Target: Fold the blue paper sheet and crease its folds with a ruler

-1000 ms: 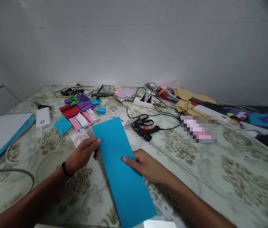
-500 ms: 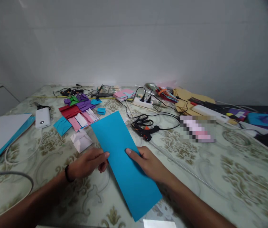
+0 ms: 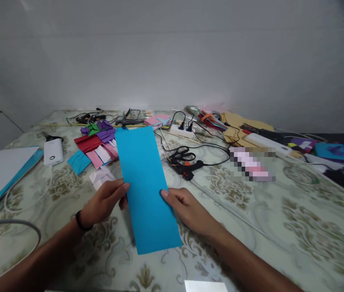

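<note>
A long blue sheet of paper (image 3: 146,190) is held up over the table, nearly upright in view and leaning slightly left. My left hand (image 3: 106,200), with a dark band at its wrist, pinches the sheet's left edge. My right hand (image 3: 187,209) grips the right edge, thumb on the front face and the other fingers behind it. Just beyond my left hand lies a folded white paper piece (image 3: 101,177), partly covered. Behind it are folded pink strips (image 3: 94,158), a red folded piece (image 3: 88,142) and a blue folded piece (image 3: 79,161).
Right of the sheet lie black scissors (image 3: 182,154) and a glue gun (image 3: 187,168), its cable running to a white power strip (image 3: 181,131). A white power bank (image 3: 53,152) and stacked sheets (image 3: 4,170) are at left. A white paper (image 3: 205,286) lies at the front edge.
The blue sheet has turned more upright, its lower end swinging left and rising. My left hand has moved up and left with it; my right hand stays nearly in place.
</note>
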### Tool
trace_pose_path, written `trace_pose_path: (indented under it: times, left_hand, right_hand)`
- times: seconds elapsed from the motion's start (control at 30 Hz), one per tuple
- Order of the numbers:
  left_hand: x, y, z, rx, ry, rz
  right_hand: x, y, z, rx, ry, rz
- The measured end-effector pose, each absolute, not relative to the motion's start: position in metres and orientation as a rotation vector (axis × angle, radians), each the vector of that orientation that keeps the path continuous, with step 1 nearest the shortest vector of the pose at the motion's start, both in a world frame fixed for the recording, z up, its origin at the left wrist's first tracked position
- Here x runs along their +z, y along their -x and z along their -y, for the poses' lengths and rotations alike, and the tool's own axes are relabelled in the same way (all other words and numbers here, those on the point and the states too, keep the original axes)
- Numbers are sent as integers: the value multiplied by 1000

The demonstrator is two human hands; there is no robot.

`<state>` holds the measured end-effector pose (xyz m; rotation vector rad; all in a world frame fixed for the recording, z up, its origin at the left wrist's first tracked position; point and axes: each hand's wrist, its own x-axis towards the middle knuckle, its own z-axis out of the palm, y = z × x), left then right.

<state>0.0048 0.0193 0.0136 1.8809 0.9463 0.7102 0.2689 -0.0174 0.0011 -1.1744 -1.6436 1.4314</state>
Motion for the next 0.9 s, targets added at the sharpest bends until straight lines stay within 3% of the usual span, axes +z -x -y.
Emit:
trace_pose_path:
  times: [0.9]
  left_hand:
    - [4,-6,-19,654,-1964,-989]
  right_hand:
    - [-1,-270,15,1212,1171,1800]
